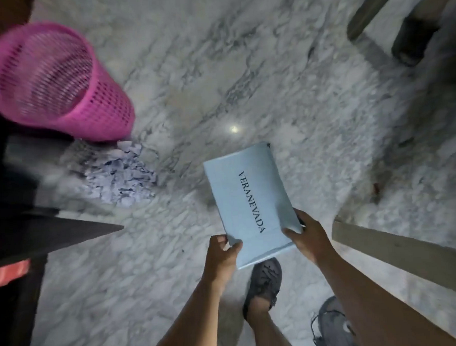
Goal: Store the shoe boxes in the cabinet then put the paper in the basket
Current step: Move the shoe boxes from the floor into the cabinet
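Both hands on one shoe box (249,198), held above the marble floor (243,67). Box: pale blue, rectangular, lid on, "VERANEVADA" printed in dark serif caps along its length; far corner shows a small dark nick, edges otherwise look clean. Left hand (221,253) grips the near left corner, thumb curled over the lid, fingers underneath. Right hand (304,232) grips the near right edge, thumb on top, fingers wrapped around the side. Box extends away from the hands, tilted slightly to the left. Crumpled white paper (117,175) lies on the floor well ahead and to the left of the left hand, apart from the box. Pink mesh plastic basket (53,76) stands just beyond the paper, further left, its base touching or nearly touching the pile; motion blur, cannot tell which. Dark clog-style shoe (264,281) on the person's foot sits just below the box, between the forearms. Wooden board edge (397,249) runs just right of the right forearm.
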`<state>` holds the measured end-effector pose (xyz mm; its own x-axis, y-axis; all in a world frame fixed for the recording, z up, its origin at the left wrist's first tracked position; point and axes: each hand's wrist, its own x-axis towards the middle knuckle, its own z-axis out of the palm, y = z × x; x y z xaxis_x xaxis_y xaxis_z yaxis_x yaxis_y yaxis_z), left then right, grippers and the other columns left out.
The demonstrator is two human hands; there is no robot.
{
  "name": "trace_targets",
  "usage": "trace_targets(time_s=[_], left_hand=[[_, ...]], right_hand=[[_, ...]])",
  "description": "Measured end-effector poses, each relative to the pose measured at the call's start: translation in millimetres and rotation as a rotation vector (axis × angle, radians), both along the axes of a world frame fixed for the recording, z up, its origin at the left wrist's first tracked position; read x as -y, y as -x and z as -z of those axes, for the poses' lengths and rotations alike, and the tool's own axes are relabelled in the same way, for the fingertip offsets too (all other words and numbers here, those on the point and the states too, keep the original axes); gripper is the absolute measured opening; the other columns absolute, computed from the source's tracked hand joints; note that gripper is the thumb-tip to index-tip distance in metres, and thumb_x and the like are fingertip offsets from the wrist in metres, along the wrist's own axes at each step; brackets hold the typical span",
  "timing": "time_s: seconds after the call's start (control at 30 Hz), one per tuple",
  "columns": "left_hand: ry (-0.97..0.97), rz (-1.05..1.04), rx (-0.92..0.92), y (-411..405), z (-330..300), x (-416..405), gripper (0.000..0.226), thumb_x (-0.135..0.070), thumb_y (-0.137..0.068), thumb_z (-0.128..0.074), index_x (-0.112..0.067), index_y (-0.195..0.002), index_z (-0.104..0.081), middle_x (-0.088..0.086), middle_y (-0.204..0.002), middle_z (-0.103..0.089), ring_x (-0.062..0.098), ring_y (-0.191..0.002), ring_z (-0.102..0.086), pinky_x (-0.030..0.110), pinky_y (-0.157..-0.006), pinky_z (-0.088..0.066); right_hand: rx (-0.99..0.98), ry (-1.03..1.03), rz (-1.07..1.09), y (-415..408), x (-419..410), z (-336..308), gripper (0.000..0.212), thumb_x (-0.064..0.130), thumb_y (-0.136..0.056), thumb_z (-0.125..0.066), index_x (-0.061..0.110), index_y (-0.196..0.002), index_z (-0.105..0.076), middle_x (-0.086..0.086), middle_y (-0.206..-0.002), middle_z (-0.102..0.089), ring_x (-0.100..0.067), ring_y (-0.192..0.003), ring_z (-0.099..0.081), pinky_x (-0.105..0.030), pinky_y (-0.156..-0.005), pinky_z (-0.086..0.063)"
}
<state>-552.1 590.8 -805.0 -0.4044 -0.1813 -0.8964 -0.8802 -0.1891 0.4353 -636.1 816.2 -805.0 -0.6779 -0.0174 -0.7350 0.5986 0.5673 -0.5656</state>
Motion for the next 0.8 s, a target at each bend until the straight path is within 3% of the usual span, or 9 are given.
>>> trace_targets(time_s=[0.17,0.27,0.33,0.4,0.47,0.53,0.6,0.7,0.8], left_hand=[[-0.11,-0.234,0.075,-125,-194,74,0.023,-0.016,-0.084,-0.075,-0.008,-0.1,-0.061,0.005,-0.099,-0.076,0.02,-0.085,-0.073,0.03,-0.065,-0.058],[-0.142,-0.353,0.04,-215,-301,129,0.01,0.002,-0.088,-0.068,-0.004,-0.084,-0.061,0.0,-0.07,-0.075,0.012,-0.063,-0.073,0.026,-0.053,-0.058],[-0.132,-0.41,-0.001,-275,-353,161,0.007,0.007,-0.084,-0.069,0.0,-0.085,-0.065,0.003,-0.066,-0.073,0.01,-0.054,-0.07,0.025,-0.047,-0.056],[-0.053,-0.462,-0.011,-333,-391,198,0.011,0.001,-0.082,-0.072,-0.009,-0.08,-0.073,0.004,-0.073,-0.074,0.012,-0.059,-0.073,0.033,-0.053,-0.059],[0.07,-0.506,-0.047,-381,-413,232,0.009,-0.017,-0.069,-0.079,-0.018,-0.067,-0.07,0.008,-0.077,-0.072,0.022,-0.068,-0.071,0.045,-0.063,-0.059],[0.165,-0.598,-0.092,-411,-429,265,0.024,-0.025,-0.066,-0.08,-0.016,-0.081,-0.065,0.012,-0.092,-0.073,0.025,-0.079,-0.069,0.043,-0.068,-0.059],[0.217,-0.755,-0.14,-412,-457,297,0.027,-0.019,-0.08,-0.078,-0.017,-0.099,-0.06,0.011,-0.102,-0.071,0.024,-0.086,-0.068,0.043,-0.07,-0.061],[0.235,-0.933,-0.268,-390,-478,358,0.02,-0.009,-0.092,-0.069,-0.018,-0.098,-0.051,0.006,-0.103,-0.064,0.025,-0.091,-0.064,0.047,-0.063,-0.061],[0.222,-1.045,-0.327,-360,-490,421,0.028,-0.009,-0.094,-0.066,-0.019,-0.109,-0.044,0.002,-0.117,-0.059,0.027,-0.106,-0.057,0.055,-0.086,-0.054]], right_hand=[[0.005,-0.001,-0.252,-90,85,-156,0.06,0.022,-0.08,-0.081,0.029,-0.137,-0.062,0.013,-0.11,-0.072,-0.011,-0.094,-0.068,-0.034,-0.079,-0.054],[-0.002,0.017,-0.416,-157,152,-243,0.06,0.028,-0.076,-0.083,0.029,-0.133,-0.065,0.019,-0.103,-0.074,-0.005,-0.088,-0.069,-0.036,-0.079,-0.057],[-0.009,0.045,-0.497,-204,196,-286,0.057,0.03,-0.074,-0.084,0.029,-0.128,-0.067,0.012,-0.097,-0.077,-0.006,-0.081,-0.07,-0.034,-0.073,-0.056],[-0.024,0.084,-0.554,-248,242,-319,0.06,0.035,-0.069,-0.084,0.034,-0.126,-0.066,0.01,-0.094,-0.078,-0.012,-0.082,-0.073,-0.041,-0.075,-0.06],[-0.092,0.135,-0.6,-283,290,-351,0.062,0.034,-0.066,-0.084,0.041,-0.124,-0.064,0.009,-0.098,-0.078,-0.015,-0.091,-0.074,-0.041,-0.08,-0.06],[-0.183,0.18,-0.629,-305,340,-380,0.065,0.03,-0.067,-0.084,0.042,-0.128,-0.062,0.006,-0.107,-0.078,-0.015,-0.097,-0.073,-0.032,-0.081,-0.058],[-0.282,0.217,-0.638,-310,395,-410,0.068,0.02,-0.073,-0.086,0.029,-0.136,-0.063,0.004,-0.115,-0.075,-0.013,-0.1,-0.071,-0.023,-0.082,-0.053],[-0.389,0.25,-0.635,-298,475,-447,0.063,0.017,-0.078,-0.083,0.027,-0.137,-0.062,0.004,-0.112,-0.074,-0.016,-0.1,-0.071,-0.021,-0.084,-0.05],[-0.482,0.249,-0.659,-272,553,-472,0.062,0.027,-0.079,-0.077,0.03,-0.138,-0.06,0.007,-0.114,-0.071,-0.021,-0.101,-0.069,-0.028,-0.086,-0.053]])
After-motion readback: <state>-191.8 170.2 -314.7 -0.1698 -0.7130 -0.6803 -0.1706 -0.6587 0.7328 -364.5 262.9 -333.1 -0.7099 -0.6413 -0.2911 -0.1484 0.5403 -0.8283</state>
